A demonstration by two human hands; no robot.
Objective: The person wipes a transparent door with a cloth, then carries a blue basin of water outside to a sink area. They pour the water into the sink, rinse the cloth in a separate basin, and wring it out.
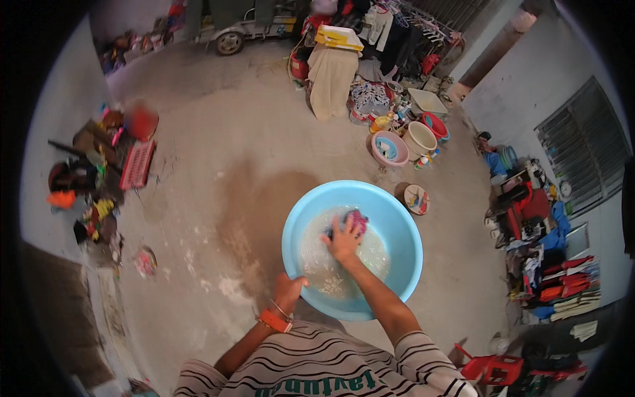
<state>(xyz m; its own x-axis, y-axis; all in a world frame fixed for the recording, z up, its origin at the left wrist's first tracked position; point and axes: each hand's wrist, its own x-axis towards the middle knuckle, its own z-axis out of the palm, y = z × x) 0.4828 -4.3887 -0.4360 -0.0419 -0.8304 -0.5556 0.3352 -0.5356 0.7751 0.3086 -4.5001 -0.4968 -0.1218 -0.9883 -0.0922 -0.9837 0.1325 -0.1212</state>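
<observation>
A large light-blue plastic basin is in front of me, with cloudy, sudsy water in its bottom. My left hand grips the basin's near-left rim, thumb over the edge. Inside the basin, my right hand has its fingers spread over a wet bundle of pink and dark cloth. The palm seems to press on the cloth rather than close around it. Part of the bundle is hidden under the fingers.
Beyond the basin stand a pink basin, a cream bucket and several bottles. Close by on the right is a small round container. A red plastic crate lies left. Clothes line the right wall, and wet patches mark the concrete floor.
</observation>
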